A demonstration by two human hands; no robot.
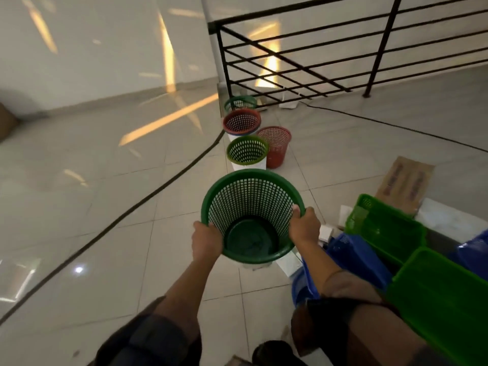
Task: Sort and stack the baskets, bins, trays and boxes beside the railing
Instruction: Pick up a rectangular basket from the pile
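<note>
Both your hands are on the dark green mesh basket (252,215), held up over the tiled floor (105,207) with its mouth tipped toward you so the solid bottom shows. Your left hand (206,240) grips the near-left rim, fingers curled over the edge. Your right hand (303,227) grips the right rim, thumb hooked inside the mesh.

Ahead, more baskets line up toward the black railing (343,56): a light green basket (247,150) nearest, sitting on or in something white, can't tell which from this angle. Just right of it, a red basket (276,146) stands on the floor. Behind those, a second red basket (241,121) tops a stack with a blue rim showing under it. Farthest, close to the railing foot, a dark green basket (240,103).

At your right: a bright green bin (385,228), a bright green tray or lid (443,294) nearer you, and a blue bin (353,257) between them and your right arm. More blue plastic (475,249) at the frame edge. A flattened cardboard box (406,182) lies beyond the green bin. A dark cable (126,215) runs across the floor on your left.
</note>
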